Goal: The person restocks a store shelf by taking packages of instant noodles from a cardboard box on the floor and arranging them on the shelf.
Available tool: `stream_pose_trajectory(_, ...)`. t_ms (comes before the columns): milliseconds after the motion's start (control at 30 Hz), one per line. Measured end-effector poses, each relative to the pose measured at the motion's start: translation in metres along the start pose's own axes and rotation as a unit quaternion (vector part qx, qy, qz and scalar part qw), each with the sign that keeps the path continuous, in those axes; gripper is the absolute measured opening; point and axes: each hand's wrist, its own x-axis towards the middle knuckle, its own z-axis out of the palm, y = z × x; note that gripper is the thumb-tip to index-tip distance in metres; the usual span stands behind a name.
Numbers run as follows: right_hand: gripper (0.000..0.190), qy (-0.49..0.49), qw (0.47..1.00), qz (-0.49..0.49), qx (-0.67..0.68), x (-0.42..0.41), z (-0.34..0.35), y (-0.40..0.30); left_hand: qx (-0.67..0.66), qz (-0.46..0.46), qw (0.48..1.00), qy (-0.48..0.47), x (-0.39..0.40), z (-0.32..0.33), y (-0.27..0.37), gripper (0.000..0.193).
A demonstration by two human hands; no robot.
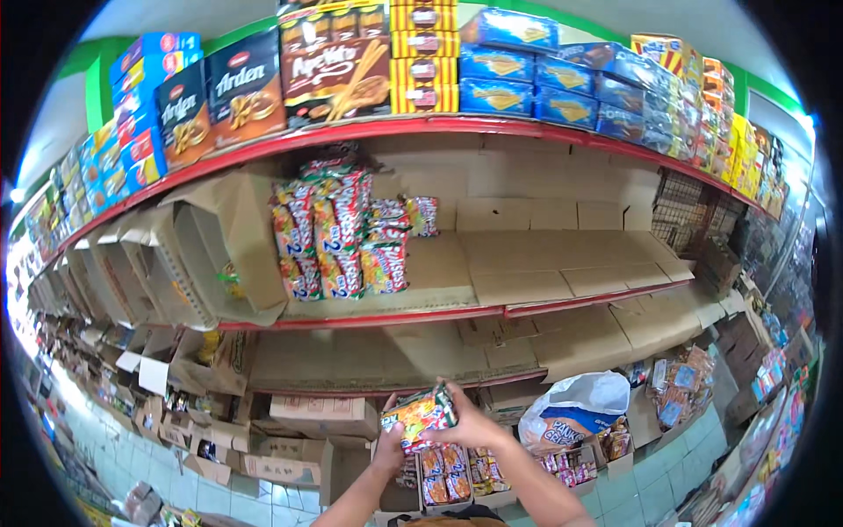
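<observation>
Between my left hand (pixel 390 444) and my right hand (pixel 473 421) I hold a small stack of instant noodle packets (pixel 416 423), the top one printed with a picture of noodles. The packets are above an open cardboard carton (pixel 425 504) that has orange packets (pixel 446 475) inside. On the middle shelf, at its left part, stand several stacks of matching green, red and white noodle packets (pixel 339 237). One smaller packet (pixel 423 216) leans at the back right of those stacks. Flattened cardboard (pixel 527 263) lines the shelf to their right.
Red-edged shelves (pixel 395 321) cross in front of me. The upper shelf carries biscuit boxes (pixel 244 82) and blue wafer boxes (pixel 497 62). Cut-open cartons (pixel 224 244) line the left. A large plastic sack (pixel 573 412) and more cartons (pixel 283 461) stand low down on the tiled floor (pixel 685 454).
</observation>
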Motion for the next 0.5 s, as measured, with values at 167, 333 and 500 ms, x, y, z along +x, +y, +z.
stream_pose_trajectory(167, 0.11, 0.065, 0.984, -0.104, 0.127, 0.018, -0.08, -0.019, 0.13, 0.041, 0.989, -0.061, 0.093, 0.058, 0.017, 0.084)
stream_pose_trajectory(333, 0.098, 0.128, 0.946, -0.149, 0.259, 0.06, -0.137, -0.01, 0.275, 0.218, 0.933, -0.083, 0.205, 0.064, 0.056, 0.073)
stream_pose_trajectory(500, 0.095, 0.145, 0.933, -0.162, 0.285, 0.122, -0.189, -0.014, 0.695, 0.376, 0.586, 0.178, 0.266, 0.021, 0.058, 0.065)
